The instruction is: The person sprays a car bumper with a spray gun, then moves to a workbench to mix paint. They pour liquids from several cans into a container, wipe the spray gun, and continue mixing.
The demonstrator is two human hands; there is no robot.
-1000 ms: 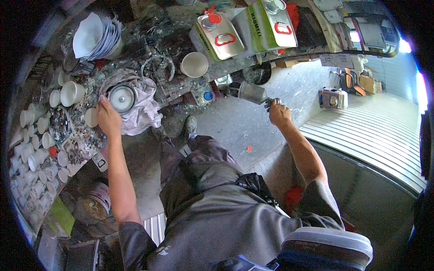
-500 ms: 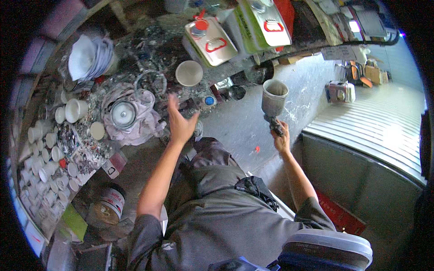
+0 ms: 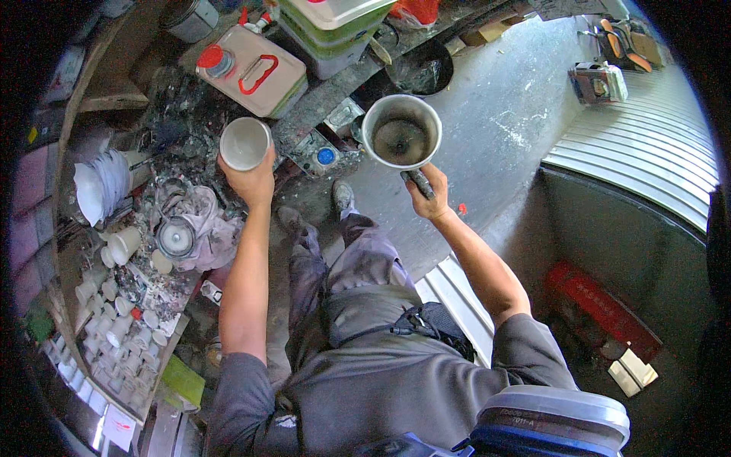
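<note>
1. The left hand (image 3: 251, 181) has thumb and fingers wrapped around a white cup (image 3: 246, 142) near the tabletop's (image 3: 324, 103) front edge; whether its base is lifted cannot be told. The grip around its side leaves the mouth uncovered.
2. The right hand (image 3: 429, 194) has its fingers closed on the dark handle (image 3: 419, 185) of a metal pot (image 3: 402, 131). The pot is off the tabletop, beyond its front edge, mouth upward, presumably so its contents stay in; the inside looks dark.
3. A rag (image 3: 213, 238) lies bunched at the front edge, left of the cup, with a round lid (image 3: 176, 238) on it, perhaps as a cushion from the stained surface.
4. A red-capped can (image 3: 251, 70) stands beyond the cup, handle uppermost, probably for easy lifting.
5. Small cups (image 3: 118, 343) crowd the tabletop's left end, likely kept together as a supply.
</note>
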